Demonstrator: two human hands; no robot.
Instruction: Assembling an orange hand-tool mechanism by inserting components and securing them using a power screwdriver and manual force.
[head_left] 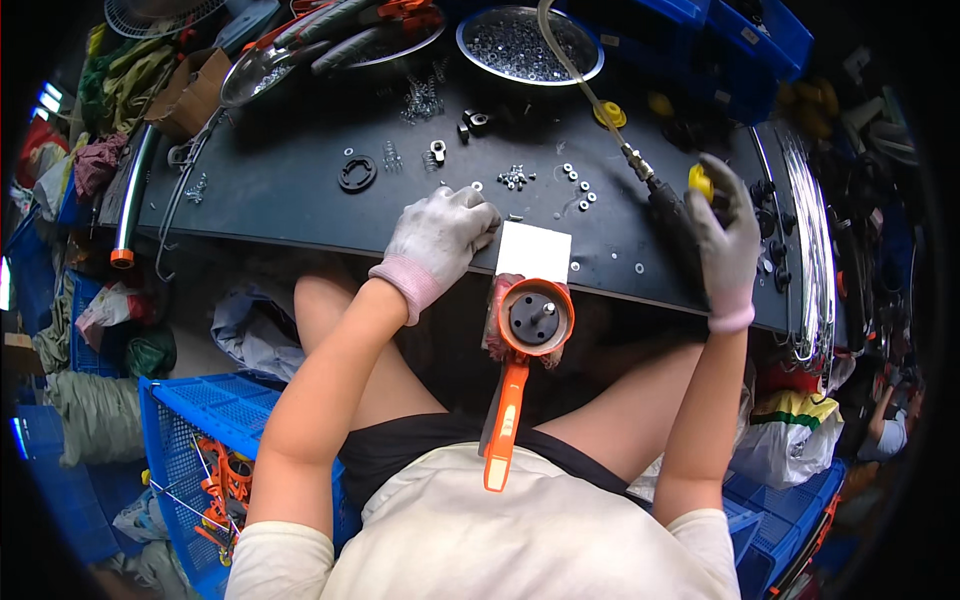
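Observation:
My left hand (445,238), in a white glove with a pink cuff, rests at the table's near edge. Its fingers are closed and pointed down by a small ring; what they hold, if anything, is hidden. At the right, my gloved right hand (728,235) curls its thumb and fingers around a small yellow round part (701,182). Just left of it lies a black air tool (672,210) with a clear hose (565,60). Between my hands, an orange-handled tool with a round head (537,317) stands at the edge, its black disc facing up, beside a white block (536,250).
On the dark table (290,200) lie a black ring (357,173), springs (423,100), screws (515,177) and several washers. A bowl of small metal parts (530,45) stands at the back. Metal rods (808,250) lie right; a blue crate (215,400) stands low left.

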